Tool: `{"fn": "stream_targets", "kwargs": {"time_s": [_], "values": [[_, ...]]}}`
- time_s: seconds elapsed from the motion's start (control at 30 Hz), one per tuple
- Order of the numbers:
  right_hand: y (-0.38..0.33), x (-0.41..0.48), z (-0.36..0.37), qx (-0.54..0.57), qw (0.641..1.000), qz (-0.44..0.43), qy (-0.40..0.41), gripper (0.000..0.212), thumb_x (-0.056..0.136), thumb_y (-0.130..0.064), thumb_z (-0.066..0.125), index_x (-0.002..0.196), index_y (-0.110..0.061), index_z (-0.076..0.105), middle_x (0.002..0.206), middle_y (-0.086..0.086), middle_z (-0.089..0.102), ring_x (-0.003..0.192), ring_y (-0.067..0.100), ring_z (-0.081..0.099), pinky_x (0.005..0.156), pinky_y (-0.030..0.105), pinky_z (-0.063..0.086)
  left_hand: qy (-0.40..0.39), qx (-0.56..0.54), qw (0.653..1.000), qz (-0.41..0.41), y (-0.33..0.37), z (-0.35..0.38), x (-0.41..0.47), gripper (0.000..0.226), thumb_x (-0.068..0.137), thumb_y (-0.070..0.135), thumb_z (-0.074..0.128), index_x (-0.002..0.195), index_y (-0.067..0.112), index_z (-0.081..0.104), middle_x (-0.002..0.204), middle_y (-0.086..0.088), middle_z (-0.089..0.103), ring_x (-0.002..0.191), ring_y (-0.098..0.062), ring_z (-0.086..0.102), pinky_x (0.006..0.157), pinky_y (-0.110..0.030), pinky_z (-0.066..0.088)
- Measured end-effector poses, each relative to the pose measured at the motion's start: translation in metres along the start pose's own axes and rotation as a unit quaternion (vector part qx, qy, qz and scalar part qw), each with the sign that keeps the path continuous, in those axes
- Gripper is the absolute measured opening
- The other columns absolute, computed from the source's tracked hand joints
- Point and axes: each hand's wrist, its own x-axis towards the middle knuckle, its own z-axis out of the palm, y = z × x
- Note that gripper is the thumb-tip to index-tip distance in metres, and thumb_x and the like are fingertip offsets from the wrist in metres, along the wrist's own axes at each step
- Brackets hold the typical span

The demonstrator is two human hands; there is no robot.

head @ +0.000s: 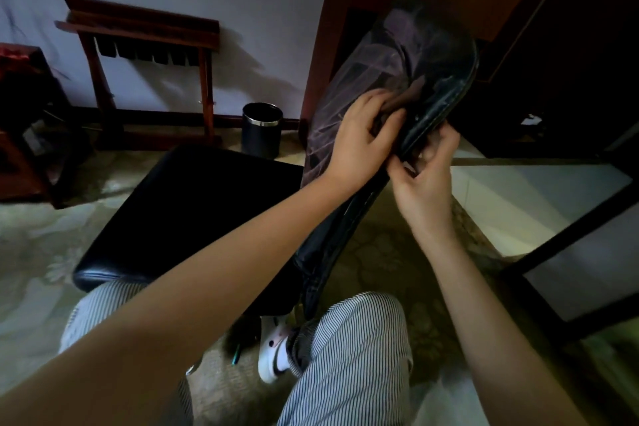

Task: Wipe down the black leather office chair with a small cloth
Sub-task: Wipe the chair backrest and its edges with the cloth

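**At the backrest's rim, two hands meet**

In a dim room, a black leather chair (242, 218) fills the middle. Its seat (166, 218) lies to the left. Its backrest (425, 55) runs as one long slab from near the person's knees up and away to the right, and a wipe would likely follow that line. The left hand (359, 142) rests on the backrest's front face, fingers curled round a dark wad. This is probably the cloth (389, 114), though it is hard to make out. The right hand (425, 176) sits just beside it across the rim, fingertips pinching the edge. The cloth sits under the left fingers, against the leather. Most of the backrest lies beyond it, up and right.
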Motion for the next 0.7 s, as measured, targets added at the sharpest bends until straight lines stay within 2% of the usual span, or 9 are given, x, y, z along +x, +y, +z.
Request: {"fn": "stream_targets", "kwargs": {"time_s": [0.07, 0.17, 0.27, 0.33, 0.43, 0.53, 0.6, 0.7], "values": [[0.002, -0.001, 0.0, -0.005, 1.0, -0.004, -0.002, 0.066, 0.085, 0.004, 0.058, 0.138, -0.013, 0.022, 0.131, -0.007, 0.045, 0.114, -0.007, 0.047, 0.1, 0.015, 0.04, 0.0, -0.002, 1.0, 0.004, -0.003, 0.0, -0.002, 0.031, 0.09, 0.019, 0.051, 0.114, 0.0, 0.059, 0.116, -0.013, 0.058, 0.113, -0.019, 0.051, 0.1, -0.038, 0.041], [0.004, 0.0, -0.002, -0.013, 1.0, -0.002, -0.007, 0.068, 0.084, 0.002, 0.061, 0.131, -0.029, 0.023, 0.117, -0.025, 0.044, 0.11, -0.01, 0.049, 0.102, 0.025, 0.042, 0.0, 0.001, 1.0, -0.013, -0.01, 0.0, -0.009, 0.034, 0.09, 0.018, 0.05, 0.117, -0.001, 0.057, 0.119, -0.015, 0.055, 0.116, -0.02, 0.047, 0.102, -0.036, 0.038], [0.007, 0.0, -0.003, -0.013, 1.0, 0.0, -0.005, 0.068, 0.083, 0.001, 0.063, 0.125, -0.034, 0.023, 0.113, -0.03, 0.042, 0.108, -0.016, 0.048, 0.101, 0.023, 0.041, -0.003, 0.018, 1.0, -0.016, -0.019, -0.003, -0.022, 0.038, 0.087, 0.02, 0.047, 0.118, 0.001, 0.056, 0.12, -0.013, 0.052, 0.117, -0.018, 0.044, 0.102, -0.029, 0.033], [0.008, 0.001, -0.002, -0.011, 1.0, -0.001, -0.003, 0.067, 0.084, -0.001, 0.064, 0.124, -0.037, 0.024, 0.114, -0.032, 0.042, 0.109, -0.014, 0.048, 0.103, 0.027, 0.042, -0.005, 0.042, 0.999, -0.007, -0.027, -0.007, -0.032, 0.038, 0.085, 0.018, 0.048, 0.119, 0.005, 0.057, 0.12, -0.011, 0.052, 0.118, -0.017, 0.042, 0.101, -0.028, 0.032], [0.009, 0.002, -0.002, -0.003, 1.0, -0.003, 0.0, 0.067, 0.084, 0.0, 0.062, 0.125, -0.036, 0.023, 0.116, -0.03, 0.042, 0.111, -0.012, 0.048, 0.105, 0.032, 0.041, -0.008, 0.063, 0.998, 0.0, -0.039, -0.015, -0.044, 0.039, 0.083, 0.014, 0.049, 0.12, 0.008, 0.058, 0.121, -0.011, 0.053, 0.119, -0.016, 0.04, 0.102, -0.028, 0.03], [0.011, 0.004, -0.002, 0.004, 1.0, -0.003, 0.004, 0.067, 0.085, 0.002, 0.061, 0.129, -0.03, 0.022, 0.116, -0.027, 0.044, 0.111, -0.011, 0.049, 0.104, 0.028, 0.041, -0.004, 0.094, 0.996, -0.01, -0.053, -0.018, -0.057, 0.039, 0.082, 0.013, 0.05, 0.12, 0.007, 0.058, 0.12, -0.014, 0.052, 0.118, -0.017, 0.04, 0.102, -0.027, 0.029], [0.014, 0.005, -0.003, 0.008, 1.0, 0.001, 0.005, 0.067, 0.085, 0.001, 0.061, 0.133, -0.026, 0.023, 0.119, -0.024, 0.045, 0.115, -0.002, 0.051, 0.104, 0.027, 0.042, 0.005, 0.108, 0.994, -0.028, -0.062, -0.021, -0.068, 0.038, 0.082, 0.014, 0.049, 0.119, 0.006, 0.058, 0.119, -0.015, 0.052, 0.116, -0.018, 0.041, 0.101, -0.026, 0.031], [0.016, 0.006, -0.004, 0.014, 1.0, 0.011, 0.0, 0.068, 0.086, -0.004, 0.062, 0.138, -0.02, 0.022, 0.133, -0.002, 0.048, 0.123, 0.015, 0.05, 0.103, 0.035, 0.044, -0.003, 0.125, 0.99, -0.063, -0.074, -0.025, -0.083, 0.039, 0.082, 0.016, 0.047, 0.119, 0.006, 0.057, 0.12, -0.014, 0.051, 0.116, -0.018, 0.04, 0.1, -0.021, 0.028]]}}
